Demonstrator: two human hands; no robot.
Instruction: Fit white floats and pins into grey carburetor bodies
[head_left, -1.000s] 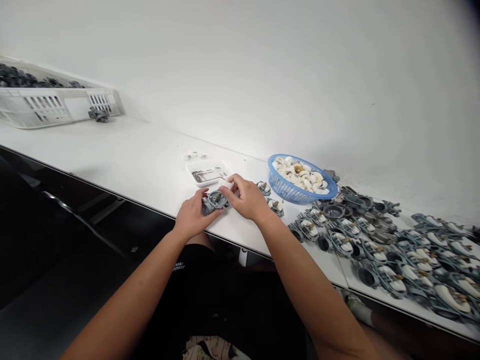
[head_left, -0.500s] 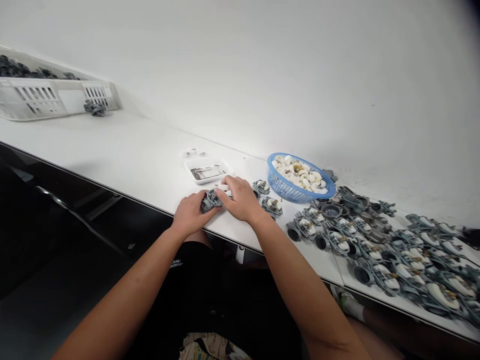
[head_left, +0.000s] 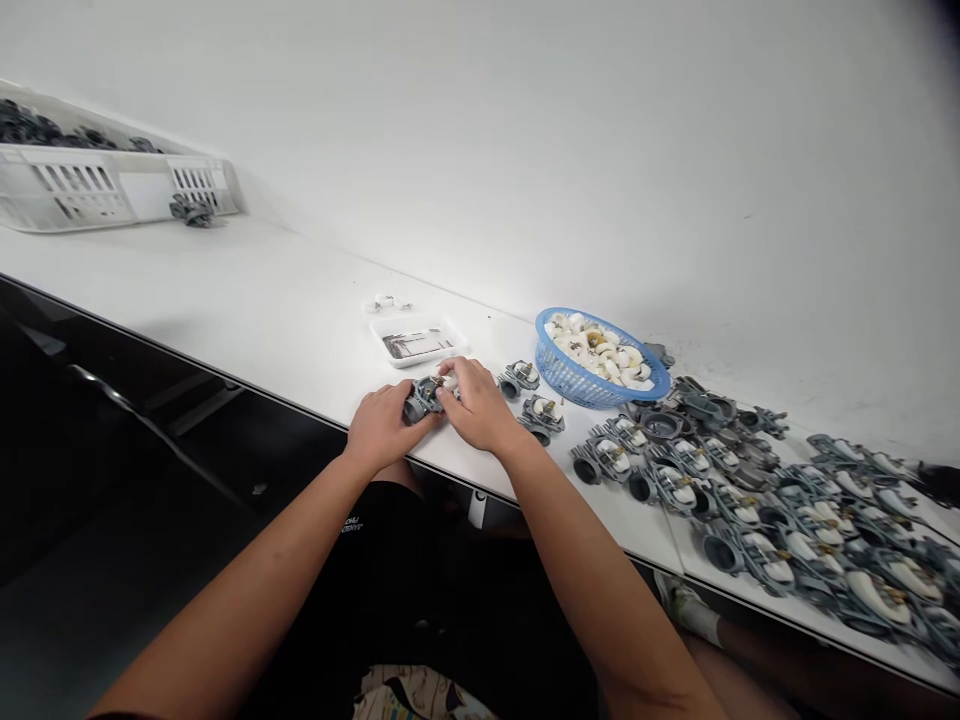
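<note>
At the table's front edge, my left hand point(head_left: 381, 425) is wrapped around a grey metal carburetor body point(head_left: 421, 398) and steadies it on the tabletop. My right hand point(head_left: 476, 402) is closed over the same carburetor's right side, thumb and fingers pinching a white float point(head_left: 451, 383) against its open top. Most of the float is hidden by the fingers. Just right of my right hand stand two carburetors with white floats in them, one behind point(head_left: 519, 378) and one in front point(head_left: 543, 414). A shallow white tray point(head_left: 384, 358) with thin dark pins lies behind my hands.
A blue basket point(head_left: 574, 380) full of white floats stands by the wall. Rows of carburetors with floats point(head_left: 765, 560) cover the table's right side. At far left is a white crate point(head_left: 82, 190) of dark metal parts, with one carburetor point(head_left: 192, 210) beside it. Small white pieces point(head_left: 386, 302) lie behind the tray.
My right hand has lowered slightly, bringing the white float down onto the carburetor's top. My left hand keeps its hold in about the same place.
</note>
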